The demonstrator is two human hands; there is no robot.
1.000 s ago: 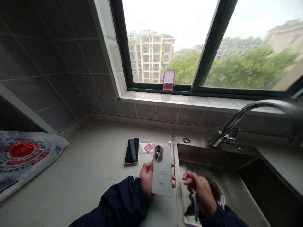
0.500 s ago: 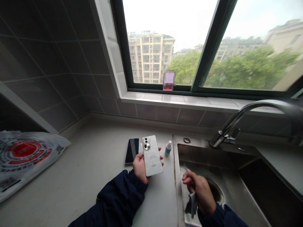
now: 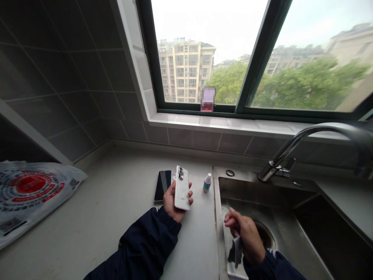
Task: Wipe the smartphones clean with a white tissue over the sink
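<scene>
My left hand (image 3: 171,202) grips a white phone (image 3: 182,188) by its edges, back and camera bump facing me, low over the counter. Just left of it a black phone (image 3: 163,184) lies flat, screen up. A small white dropper bottle (image 3: 207,182) stands on the counter to the right of the white phone, near the sink's edge. My right hand (image 3: 246,237) hovers over the sink with its fingers pinched on a small grey cloth (image 3: 235,251) that hangs down from the palm.
A steel sink (image 3: 291,217) with a drain and a curved tap (image 3: 305,144) fills the right side. A printed plastic bag (image 3: 29,194) lies at the counter's left. A tiled wall and a window sill (image 3: 233,124) run along the back.
My left hand has carried the white phone down and to the left, toward the black phone, and turned it more edge-on. The dropper bottle came into sight. My right hand barely moved.
</scene>
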